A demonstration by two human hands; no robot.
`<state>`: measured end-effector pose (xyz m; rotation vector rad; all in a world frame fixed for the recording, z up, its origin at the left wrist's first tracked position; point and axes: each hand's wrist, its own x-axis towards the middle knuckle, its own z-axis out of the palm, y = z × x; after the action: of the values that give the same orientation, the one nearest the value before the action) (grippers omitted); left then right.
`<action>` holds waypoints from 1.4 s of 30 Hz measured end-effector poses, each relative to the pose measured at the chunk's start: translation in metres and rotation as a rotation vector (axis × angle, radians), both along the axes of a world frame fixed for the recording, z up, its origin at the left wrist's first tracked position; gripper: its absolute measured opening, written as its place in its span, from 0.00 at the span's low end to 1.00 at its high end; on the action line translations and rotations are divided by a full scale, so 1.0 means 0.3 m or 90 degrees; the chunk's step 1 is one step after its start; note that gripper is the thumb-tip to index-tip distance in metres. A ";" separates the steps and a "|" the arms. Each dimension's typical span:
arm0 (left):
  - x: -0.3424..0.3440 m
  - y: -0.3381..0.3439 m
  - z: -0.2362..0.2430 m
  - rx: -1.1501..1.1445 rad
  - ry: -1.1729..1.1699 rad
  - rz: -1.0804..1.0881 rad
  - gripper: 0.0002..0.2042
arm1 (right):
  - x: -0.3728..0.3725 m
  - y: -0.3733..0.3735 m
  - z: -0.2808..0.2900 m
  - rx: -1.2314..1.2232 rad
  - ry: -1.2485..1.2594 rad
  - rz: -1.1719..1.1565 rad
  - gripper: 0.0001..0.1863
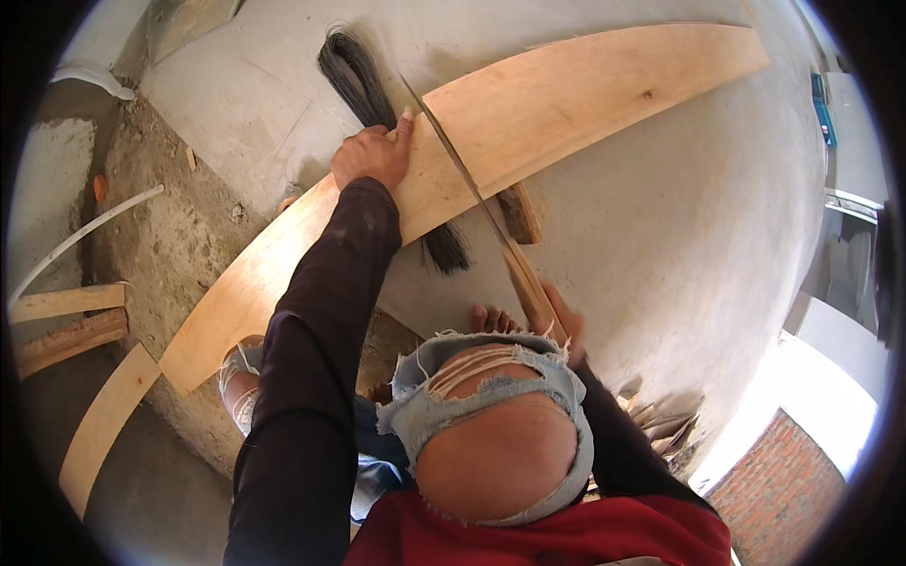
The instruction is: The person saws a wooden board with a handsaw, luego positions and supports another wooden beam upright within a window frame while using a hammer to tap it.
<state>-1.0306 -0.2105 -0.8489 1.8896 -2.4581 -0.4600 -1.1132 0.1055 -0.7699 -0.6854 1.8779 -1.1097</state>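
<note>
A long, pale curved wooden board [604, 99] lies diagonally across the floor, over a bundle of dark wire or bristles [351, 77] and a short wood block [521, 217]. My left hand [376, 153] grips the board's far edge, fingers curled, left of a handsaw [453, 156]. The saw's long blade crosses the board at a cut. At lower right my right hand [562, 316], slightly blurred and partly hidden behind my raised knee [495, 448], is closed on the saw's wooden handle. My bare toes show beside it.
At left lie wooden offcuts [71, 330], another curved piece [99, 434] and a white pipe [90, 241] on rough ground. Wood scraps [661, 424] sit at lower right, near a brick surface [774, 486]. Pale concrete floor [679, 236] surrounds the board.
</note>
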 end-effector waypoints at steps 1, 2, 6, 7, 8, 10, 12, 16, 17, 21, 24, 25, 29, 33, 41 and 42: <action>-0.010 -0.007 0.002 0.000 0.002 0.002 0.35 | -0.003 0.147 0.008 -0.023 0.045 0.035 0.24; -0.018 -0.005 0.008 0.017 -0.013 -0.004 0.35 | -0.019 0.212 0.004 -0.035 0.063 0.051 0.24; -0.021 0.012 0.021 0.044 -0.008 0.011 0.35 | -0.036 0.226 -0.020 -0.058 0.108 0.102 0.25; -0.035 0.008 0.028 0.040 -0.004 0.006 0.35 | -0.038 0.109 -0.053 -0.075 0.102 0.080 0.25; -0.041 0.012 0.032 0.049 0.001 0.007 0.35 | -0.041 -0.013 -0.086 -0.092 0.097 0.061 0.25; -0.049 0.018 0.037 0.056 0.011 0.003 0.35 | -0.055 -0.103 -0.045 -0.084 0.072 0.046 0.25; -0.038 0.011 0.018 0.027 0.029 -0.002 0.35 | -0.059 -0.107 -0.027 -0.083 0.032 0.055 0.25; -0.016 -0.002 0.037 0.056 -0.002 0.018 0.36 | 0.002 0.257 0.013 -0.029 -0.048 -0.023 0.25; -0.025 -0.001 0.051 0.085 -0.009 0.007 0.36 | -0.018 0.312 0.030 -0.011 0.101 0.079 0.25; -0.023 0.018 0.007 -0.007 -0.001 0.013 0.34 | -0.030 0.078 -0.011 -0.061 0.114 0.079 0.22; -0.055 0.027 0.054 0.066 -0.003 0.008 0.37 | -0.054 -0.112 -0.063 -0.078 0.067 0.049 0.22; -0.046 0.023 0.050 0.066 -0.005 0.008 0.37 | -0.049 -0.118 -0.052 -0.105 0.072 0.058 0.22; -0.020 -0.004 0.039 0.081 0.001 0.010 0.36 | -0.004 0.211 -0.034 -0.063 0.102 0.048 0.24; -0.013 0.002 0.019 0.070 -0.053 0.004 0.36 | -0.023 0.258 0.031 -0.023 0.067 0.084 0.24; -0.017 0.000 0.007 0.040 -0.024 -0.012 0.35 | -0.012 0.001 -0.064 -0.102 0.078 0.026 0.24; 0.002 -0.012 0.000 0.042 -0.025 0.000 0.35 | -0.002 0.111 -0.048 -0.078 0.106 0.046 0.24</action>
<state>-1.0299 -0.2141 -0.8488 1.9406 -2.4982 -0.5165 -1.1137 0.1388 -0.7843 -0.9333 1.9185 -1.1594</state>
